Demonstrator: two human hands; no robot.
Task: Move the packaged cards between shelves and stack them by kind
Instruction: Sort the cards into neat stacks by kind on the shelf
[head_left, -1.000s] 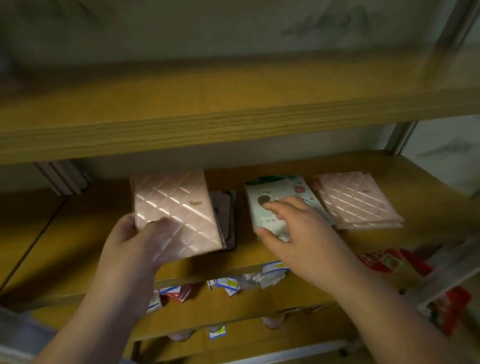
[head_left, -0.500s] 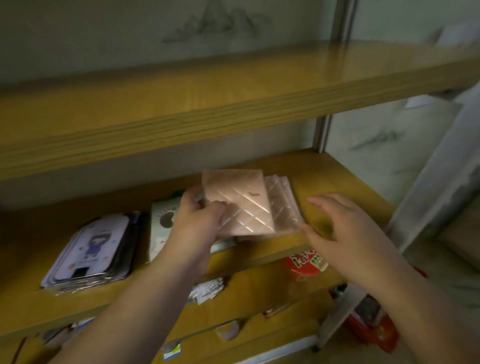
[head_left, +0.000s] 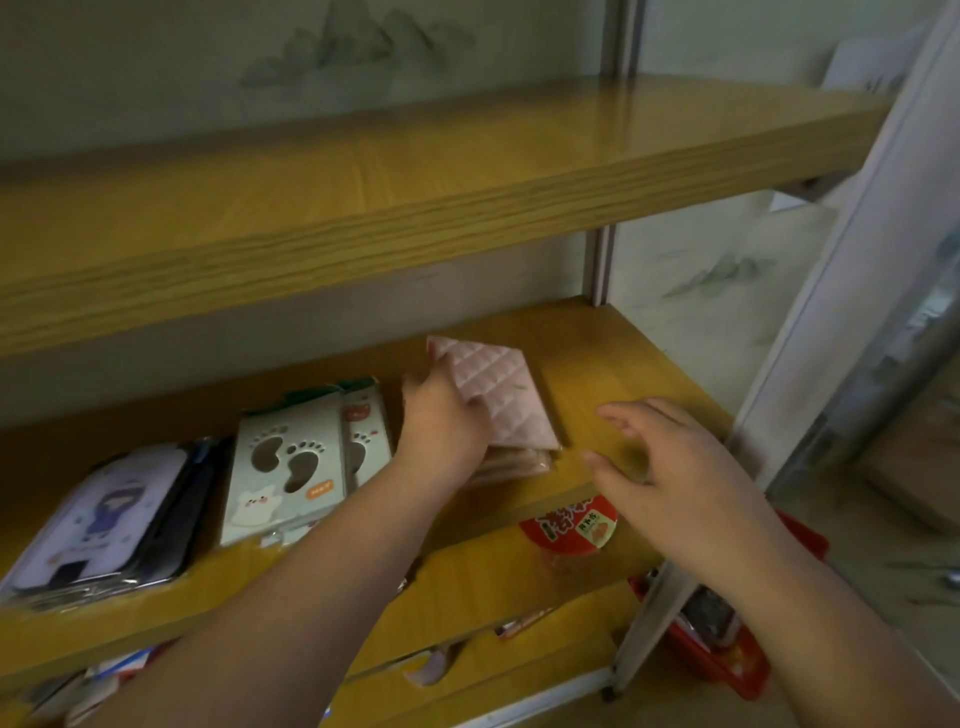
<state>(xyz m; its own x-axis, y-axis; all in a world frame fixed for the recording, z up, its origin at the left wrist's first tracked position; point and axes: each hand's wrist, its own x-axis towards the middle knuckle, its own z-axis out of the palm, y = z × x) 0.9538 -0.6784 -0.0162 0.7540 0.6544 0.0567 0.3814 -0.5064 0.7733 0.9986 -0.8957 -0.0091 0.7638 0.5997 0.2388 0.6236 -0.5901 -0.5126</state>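
- Pink quilted card pack (head_left: 498, 400) sits tilted on top of a pink stack (head_left: 514, 460) toward the right end of the middle shelf (head_left: 623, 374).
- Left hand (head_left: 441, 423) holds that pink pack by its left side, fingers curled along the edge, the hand covering the pack's lower left part.
- Right hand (head_left: 670, 467) hovers just right of the pink stack with fingers spread wide and slightly bent, holding nothing and touching no pack.
- Paw-print card stack (head_left: 285, 467), white and grey with dark paw cut-outs, lies just left of the left hand on the same shelf; a second pack of that kind (head_left: 363, 431) shows behind its right edge.
- Purple cartoon card stack (head_left: 104, 514) lies at the left end of the shelf, beside the paw-print stack, with dark packs under it.
- Wooden upper shelf (head_left: 415, 182) runs above, bare in the part seen.
- Red round lid (head_left: 569, 522) shows under the front edge of the middle shelf, below the right hand.
- Red basket (head_left: 727, 654) stands low at the right, by the white shelf post (head_left: 654, 618).
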